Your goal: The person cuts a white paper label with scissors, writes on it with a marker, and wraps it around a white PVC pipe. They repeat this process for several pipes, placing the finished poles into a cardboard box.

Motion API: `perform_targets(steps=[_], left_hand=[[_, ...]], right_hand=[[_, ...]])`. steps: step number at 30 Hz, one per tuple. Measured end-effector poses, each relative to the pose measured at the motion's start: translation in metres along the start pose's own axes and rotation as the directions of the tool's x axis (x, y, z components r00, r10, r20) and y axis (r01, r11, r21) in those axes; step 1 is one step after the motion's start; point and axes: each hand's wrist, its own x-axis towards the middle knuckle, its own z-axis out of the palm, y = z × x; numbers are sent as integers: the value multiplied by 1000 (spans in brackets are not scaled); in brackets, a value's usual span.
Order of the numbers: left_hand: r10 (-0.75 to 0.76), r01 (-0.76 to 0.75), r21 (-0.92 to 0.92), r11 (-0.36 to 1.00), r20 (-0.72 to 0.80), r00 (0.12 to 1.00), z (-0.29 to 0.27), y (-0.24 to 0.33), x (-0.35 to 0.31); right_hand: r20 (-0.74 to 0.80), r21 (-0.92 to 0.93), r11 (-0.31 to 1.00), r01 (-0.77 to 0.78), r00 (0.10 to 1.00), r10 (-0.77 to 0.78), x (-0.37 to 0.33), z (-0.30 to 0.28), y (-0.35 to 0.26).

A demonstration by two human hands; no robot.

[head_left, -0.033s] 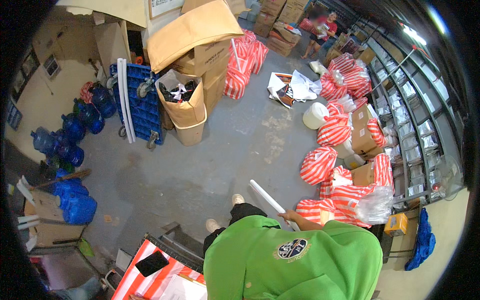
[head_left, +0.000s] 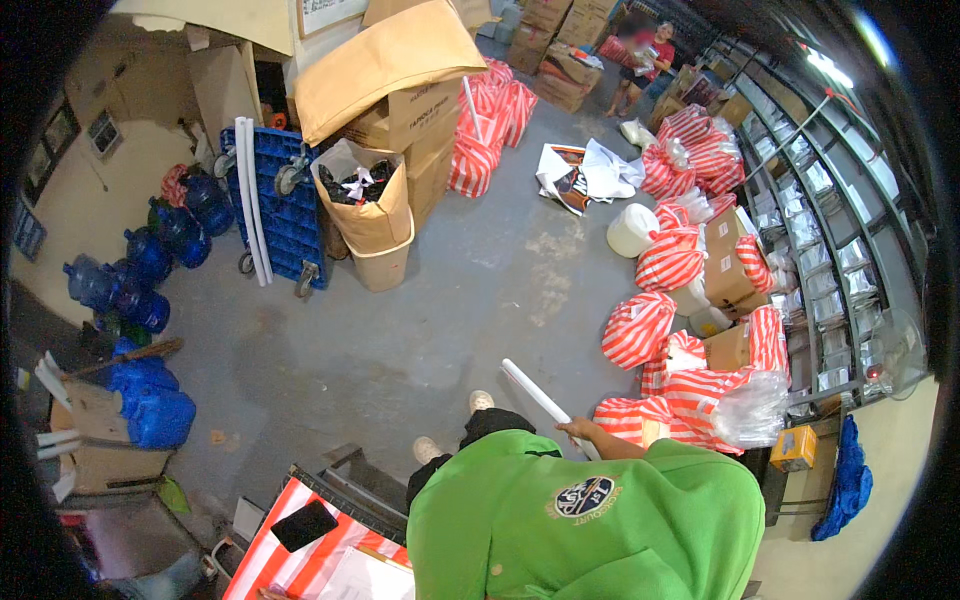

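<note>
My right hand (head_left: 577, 430) is closed around a long white tube (head_left: 535, 392), which slants down and away from me toward the floor. Its lower part passes behind my hand, next to the green shirt I wear. My left hand does not show plainly. To the left of my body is a surface covered in red-and-white striped sheeting (head_left: 262, 545). On it lie a black phone (head_left: 305, 526) and white paper (head_left: 368, 575). Striped bags (head_left: 635, 418) stand on the floor just right of the tube.
Several filled striped bags (head_left: 638, 330) and cartons line the right side, before a rack (head_left: 850, 300) of packets. A blue platform trolley (head_left: 290, 200) stands upright beside a paper sack (head_left: 370, 215). Blue water bottles (head_left: 148, 255) are at left. A person (head_left: 655, 55) stands far back.
</note>
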Motion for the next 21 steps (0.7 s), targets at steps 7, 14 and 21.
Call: perform_targets(steps=[7, 14, 21], left_hand=[[181, -188, -358, 915, -52, 982, -58, 27, 26], [394, 234, -964, 122, 264, 880, -159, 173, 10], [728, 816, -210, -539, 371, 576, -235, 470, -108]], right_hand=[[-59, -98, 995, 33, 997, -39, 38, -19, 22], [15, -56, 986, 158, 987, -157, 48, -48, 13], [-13, 201, 923, 328, 943, -332, 12, -106, 33]])
